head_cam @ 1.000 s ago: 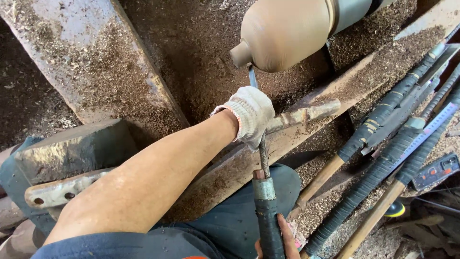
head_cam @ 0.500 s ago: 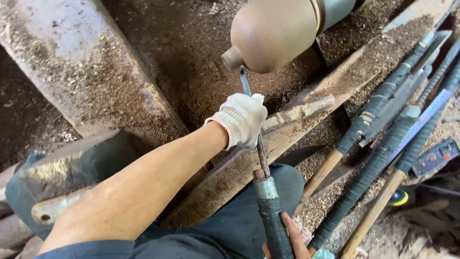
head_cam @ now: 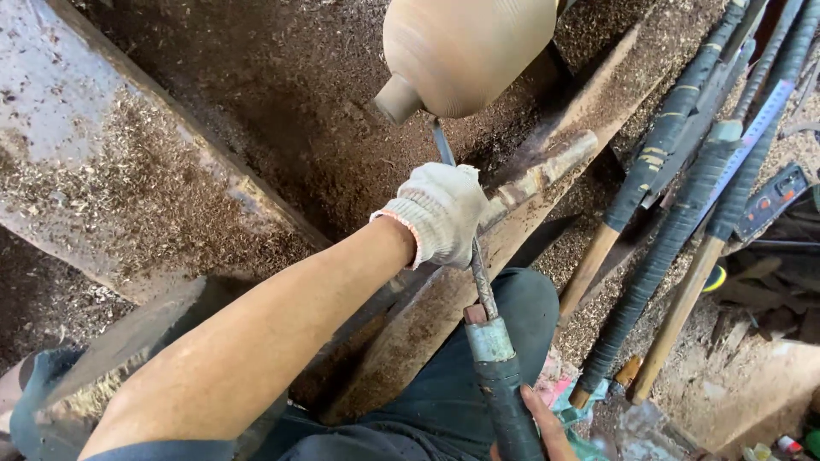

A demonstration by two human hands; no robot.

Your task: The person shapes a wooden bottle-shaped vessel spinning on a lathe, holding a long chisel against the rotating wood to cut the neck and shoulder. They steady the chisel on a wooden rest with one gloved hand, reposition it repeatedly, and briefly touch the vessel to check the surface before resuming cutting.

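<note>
The work area is a wood lathe set low over a floor thick with sawdust [head_cam: 282,128]. At far left a broad steel beam [head_cam: 94,162], dusted with shavings, runs diagonally down toward my knee.

Progress, as I judge it: the wooden piece [head_cam: 465,51] mounted at top centre is already rounded to a smooth, swelling body with a short narrow neck at its lower left end. The surface shows fine rings, so roughing looks complete; shaping near the neck appears to be the stage in hand, and final finishing and removal from the lathe remain.

My left hand [head_cam: 440,213], in a white knit glove, reaches forward with the forearm extended from lower left. Its fingers are clamped over the steel shank of the chisel [head_cam: 478,282], pressing it down on the tool rest [head_cam: 534,179]. The chisel tip meets the wooden piece just below the neck.

My right hand [head_cam: 542,423] shows only at the bottom edge, bare, its fingers wrapped on the taped chisel handle.

At right, several spare long-handled tools [head_cam: 675,213] lie side by side.
</note>
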